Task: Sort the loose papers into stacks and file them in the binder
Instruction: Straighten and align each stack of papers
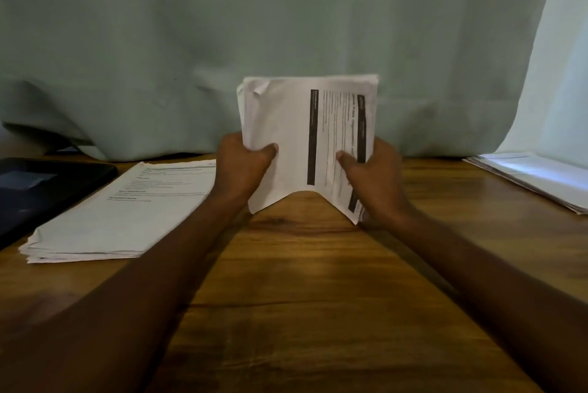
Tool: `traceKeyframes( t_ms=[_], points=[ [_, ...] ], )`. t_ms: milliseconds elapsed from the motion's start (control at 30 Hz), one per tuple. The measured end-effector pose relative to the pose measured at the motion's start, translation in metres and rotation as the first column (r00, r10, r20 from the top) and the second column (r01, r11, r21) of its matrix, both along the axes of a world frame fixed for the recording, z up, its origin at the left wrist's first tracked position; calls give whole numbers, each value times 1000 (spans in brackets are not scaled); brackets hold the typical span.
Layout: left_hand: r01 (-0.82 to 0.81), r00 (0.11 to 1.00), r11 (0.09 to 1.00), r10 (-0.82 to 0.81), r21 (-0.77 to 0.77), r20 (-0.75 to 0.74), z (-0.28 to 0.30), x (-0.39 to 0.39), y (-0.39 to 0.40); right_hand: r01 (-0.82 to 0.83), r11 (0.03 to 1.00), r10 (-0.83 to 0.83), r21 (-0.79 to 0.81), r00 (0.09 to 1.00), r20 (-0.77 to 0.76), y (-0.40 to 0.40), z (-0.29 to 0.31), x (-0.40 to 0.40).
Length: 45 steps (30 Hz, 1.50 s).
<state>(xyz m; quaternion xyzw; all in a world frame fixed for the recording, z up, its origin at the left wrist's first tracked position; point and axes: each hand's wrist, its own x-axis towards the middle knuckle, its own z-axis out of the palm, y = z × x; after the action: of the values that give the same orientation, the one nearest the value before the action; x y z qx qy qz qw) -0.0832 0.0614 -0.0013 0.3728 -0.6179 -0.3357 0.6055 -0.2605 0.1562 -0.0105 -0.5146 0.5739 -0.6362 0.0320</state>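
Papers (296,138) stand upright between both hands (left (241,166), right (375,173)), each grip pinching a side edge.

White papers (286,138), black bars; brown wood-grain table (302,265); pale-green curtain (254,11).

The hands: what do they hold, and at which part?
Both hold one bundle of papers upright: left hand grips its left edge, right hand its right edge, near the bottom.
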Motion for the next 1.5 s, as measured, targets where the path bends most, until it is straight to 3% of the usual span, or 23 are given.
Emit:
traceKeyframes(
  t_ms=[67, 200, 267, 333, 400, 467, 567, 633, 767, 867, 967, 1067, 1167, 1267, 1367, 1500],
  points=[
    [-73, 997, 997, 73, 5, 35, -3, -3, 2, 50, 994, -47, 94, 998, -31, -2, -5, 1],
    [-104, 994, 995, 103, -7, -31, 4, -1, 4, 67, 998, -67, 16, 998, 15, 0, -2, -4],
    [-98, 995, 995, 98, 17, -4, 3, 0, 3, 44, 997, -45, 62, 999, 12, -2, -4, -7],
    [-107, 993, 993, 105, 43, 47, -1, 0, 3, -15, 985, -5, 172, 994, 111, -5, -10, -9],
    [-102, 994, 994, 101, 30, 34, -4, 1, 4, -28, 983, -11, 180, 977, 213, -8, -14, -12],
    [-112, 993, 993, 111, 25, 26, -4, 3, 3, -11, 989, -23, 144, 973, 229, -10, -15, -16],
    [-127, 989, 986, 118, 107, 87, -10, 0, 1, -41, 972, -13, 230, 974, 227, -12, -18, -19],
    [-107, 991, 985, 95, 134, 96, -12, -2, 3, -78, 967, 3, 243, 955, 296, -13, -20, -20],
    [-64, 997, 997, 61, 49, 53, 3, 4, 6, -110, 988, 48, 111, 887, 459, -10, -5, -27],
    [174, 977, 984, -168, 32, -133, 20, 20, 4, -181, 980, 115, 83, 854, 508, -1, 13, -50],
    [573, 771, 817, -509, 68, -382, 31, 45, -2, -342, 918, 211, 201, 850, 483, 6, 23, -72],
    [790, 546, 611, -652, 61, -526, 33, 71, -9, -472, 829, 295, 300, 824, 483, 11, 26, -84],
    [826, 499, 555, -638, 99, -586, 27, 79, -15, -619, 677, 395, 399, 763, 512, 16, 30, -91],
    [847, 529, 463, -686, 261, -500, 23, 78, -22, -683, 501, 434, 531, 730, 528, 20, 32, -92],
    [813, 538, 363, -768, 455, -348, 20, 72, -24, -653, 412, 436, 635, 753, 492, 23, 30, -90],
    [751, 438, 305, -894, 585, -95, 17, 55, -10, -616, 293, 493, 731, 753, 437, 25, 26, -89]
  ],
)
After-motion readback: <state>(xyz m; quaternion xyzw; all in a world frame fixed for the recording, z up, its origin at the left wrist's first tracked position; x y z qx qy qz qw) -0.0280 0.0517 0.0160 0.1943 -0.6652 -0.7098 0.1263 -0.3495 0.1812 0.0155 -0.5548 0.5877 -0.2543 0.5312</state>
